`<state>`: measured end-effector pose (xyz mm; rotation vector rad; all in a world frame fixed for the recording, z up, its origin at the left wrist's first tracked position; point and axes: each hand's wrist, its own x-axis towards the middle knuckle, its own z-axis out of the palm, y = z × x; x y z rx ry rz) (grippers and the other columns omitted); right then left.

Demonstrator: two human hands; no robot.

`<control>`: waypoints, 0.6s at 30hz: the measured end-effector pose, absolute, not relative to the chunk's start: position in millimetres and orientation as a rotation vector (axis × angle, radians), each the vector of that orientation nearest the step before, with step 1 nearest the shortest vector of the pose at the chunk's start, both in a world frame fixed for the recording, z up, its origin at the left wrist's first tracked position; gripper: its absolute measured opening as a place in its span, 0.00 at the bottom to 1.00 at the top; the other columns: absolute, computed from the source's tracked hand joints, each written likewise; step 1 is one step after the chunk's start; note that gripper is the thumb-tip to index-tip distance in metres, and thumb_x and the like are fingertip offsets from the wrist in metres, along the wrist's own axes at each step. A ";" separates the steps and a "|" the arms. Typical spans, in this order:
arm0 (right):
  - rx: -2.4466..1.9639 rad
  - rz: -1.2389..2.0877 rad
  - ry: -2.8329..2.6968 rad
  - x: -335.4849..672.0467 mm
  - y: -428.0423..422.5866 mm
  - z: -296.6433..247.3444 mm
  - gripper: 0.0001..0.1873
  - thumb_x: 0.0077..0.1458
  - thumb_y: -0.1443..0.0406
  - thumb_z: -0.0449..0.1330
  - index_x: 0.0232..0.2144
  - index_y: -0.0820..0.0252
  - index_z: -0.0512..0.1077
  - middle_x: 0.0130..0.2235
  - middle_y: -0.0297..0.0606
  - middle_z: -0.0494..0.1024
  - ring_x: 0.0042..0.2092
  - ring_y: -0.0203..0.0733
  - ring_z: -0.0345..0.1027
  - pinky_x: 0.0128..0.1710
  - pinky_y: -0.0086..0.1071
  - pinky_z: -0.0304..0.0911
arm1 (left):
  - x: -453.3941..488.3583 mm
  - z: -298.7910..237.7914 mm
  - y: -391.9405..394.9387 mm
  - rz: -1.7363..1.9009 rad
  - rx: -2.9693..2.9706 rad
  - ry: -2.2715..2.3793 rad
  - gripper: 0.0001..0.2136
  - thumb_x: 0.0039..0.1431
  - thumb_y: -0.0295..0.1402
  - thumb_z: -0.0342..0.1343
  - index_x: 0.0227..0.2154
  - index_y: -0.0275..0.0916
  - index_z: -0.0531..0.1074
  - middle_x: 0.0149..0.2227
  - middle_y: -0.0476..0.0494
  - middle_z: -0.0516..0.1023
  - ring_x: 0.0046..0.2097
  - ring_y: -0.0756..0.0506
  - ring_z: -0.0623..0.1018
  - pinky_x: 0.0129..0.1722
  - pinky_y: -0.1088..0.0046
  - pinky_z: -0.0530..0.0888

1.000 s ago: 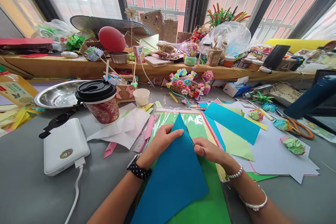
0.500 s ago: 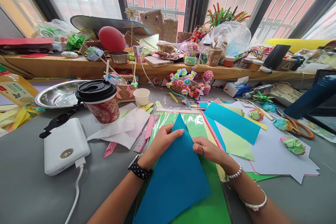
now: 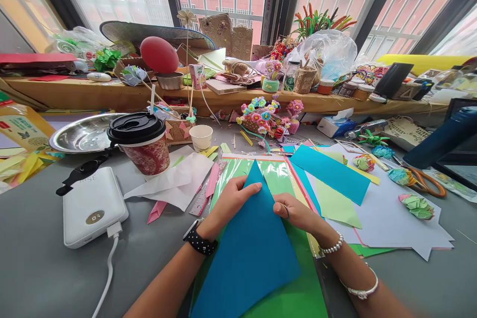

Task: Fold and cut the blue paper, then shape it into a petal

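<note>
Pinching blue paper [image 3: 249,253], the left hand [image 3: 231,201] rests near the right hand [image 3: 300,212], which grips half-hidden scissors [image 3: 286,212].

Deep blue against bright green

We see a plain deep blue sheet [image 3: 248,253] and a glossy green pack [image 3: 303,283]. White dots pattern the black watch strap [image 3: 201,242]; the beaded bracelet [image 3: 334,245] shines silver. Elsewhere we pick out a turquoise strip [image 3: 330,171], a pale lime sheet [image 3: 338,208] and a bluish-white stack [image 3: 387,228]. We find pink, yellow and blue mixed in the flower bunch [image 3: 261,117], a pale pattern across the dark red cup [image 3: 149,156], black on its lid [image 3: 136,128], and white on the power bank [image 3: 93,203].
</note>
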<state>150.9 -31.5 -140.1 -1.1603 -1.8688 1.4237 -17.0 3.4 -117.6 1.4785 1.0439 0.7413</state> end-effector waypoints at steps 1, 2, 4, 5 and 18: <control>-1.152 1.427 -1.866 150.7 -31.5 -140.3 0.33 0.39 0.36 0.42 0.16 0.60 0.55 0.20 0.31 0.57 0.26 0.35 0.52 0.23 0.29 0.52 | -16.9 -117.5 3.3 0.750 1.482 1.047 0.16 0.45 0.44 0.52 0.16 0.38 0.55 0.19 0.55 0.55 0.22 0.53 0.58 0.19 0.78 0.57; -1.137 1.432 -1.863 150.6 -31.4 -140.4 0.32 0.40 0.36 0.42 0.16 0.60 0.55 0.20 0.31 0.57 0.25 0.34 0.52 0.23 0.29 0.52 | -16.9 -117.4 3.2 0.752 1.485 1.046 0.16 0.45 0.44 0.52 0.16 0.38 0.55 0.19 0.55 0.55 0.22 0.53 0.58 0.19 0.78 0.57; -1.103 1.434 -1.860 150.2 -31.1 -140.7 0.32 0.41 0.36 0.42 0.16 0.60 0.54 0.20 0.31 0.56 0.25 0.33 0.51 0.22 0.29 0.51 | -16.9 -117.1 2.9 0.744 1.486 1.035 0.16 0.45 0.44 0.52 0.16 0.38 0.55 0.19 0.55 0.55 0.22 0.53 0.59 0.19 0.78 0.57; -1.088 1.433 -1.860 150.0 -30.9 -140.9 0.32 0.41 0.37 0.42 0.17 0.60 0.54 0.20 0.30 0.56 0.25 0.33 0.50 0.22 0.28 0.50 | -16.9 -117.0 2.8 0.737 1.484 1.028 0.16 0.46 0.43 0.52 0.17 0.38 0.56 0.19 0.55 0.56 0.22 0.53 0.59 0.19 0.78 0.58; -1.079 1.403 -1.885 149.8 -31.0 -141.5 0.33 0.41 0.36 0.40 0.17 0.60 0.55 0.21 0.31 0.57 0.25 0.33 0.49 0.23 0.29 0.50 | -17.7 -118.0 2.8 0.711 1.453 0.984 0.14 0.46 0.43 0.52 0.19 0.37 0.60 0.20 0.53 0.59 0.23 0.52 0.62 0.20 0.78 0.60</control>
